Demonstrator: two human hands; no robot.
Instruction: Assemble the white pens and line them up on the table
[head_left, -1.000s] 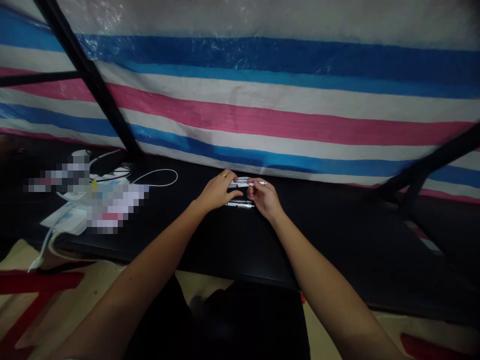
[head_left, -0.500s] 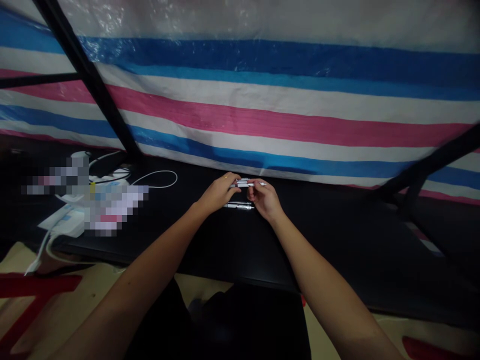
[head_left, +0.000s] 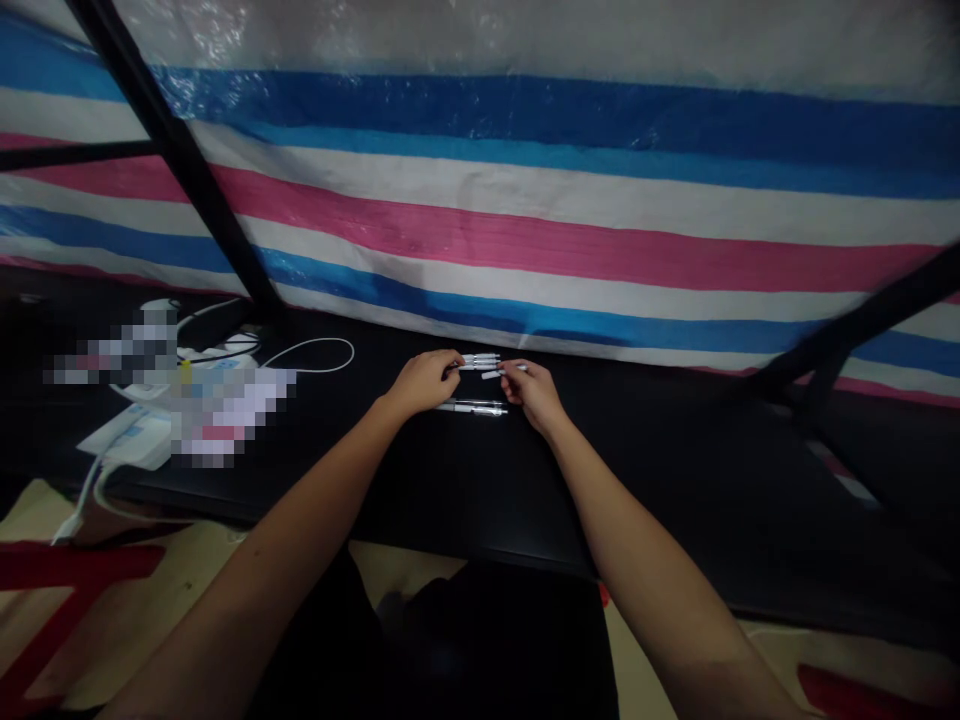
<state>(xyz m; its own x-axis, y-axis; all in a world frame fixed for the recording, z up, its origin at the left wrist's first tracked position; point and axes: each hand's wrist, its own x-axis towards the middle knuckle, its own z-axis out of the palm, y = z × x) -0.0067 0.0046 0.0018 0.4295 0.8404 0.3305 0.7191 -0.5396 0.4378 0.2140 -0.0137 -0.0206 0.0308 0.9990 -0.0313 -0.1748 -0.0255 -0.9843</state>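
Observation:
My right hand [head_left: 534,395] pinches a slim white pen [head_left: 492,374], whose left end sticks out past the fingertips above the black tabletop [head_left: 465,480]. To the left, my left hand [head_left: 426,384] has its fingers curled at the left ends of several white pens [head_left: 480,360] lying side by side. Whether it grips one of these is hidden by the fingers. Nearer to me lies a clear and silver pen [head_left: 472,408], alongside another thin one. Part of this pair is covered by my left hand.
At the left stand a white power strip [head_left: 142,440] with plugs and cables, and blurred-out items. A white cable loop [head_left: 330,344] lies beyond them. Black frame bars [head_left: 180,150] slant up on both sides, before a striped plastic sheet [head_left: 525,225].
My hands have moved apart. My left hand has drawn left, while the pen between them now stays in my right hand and tilts. More of the pen row shows.

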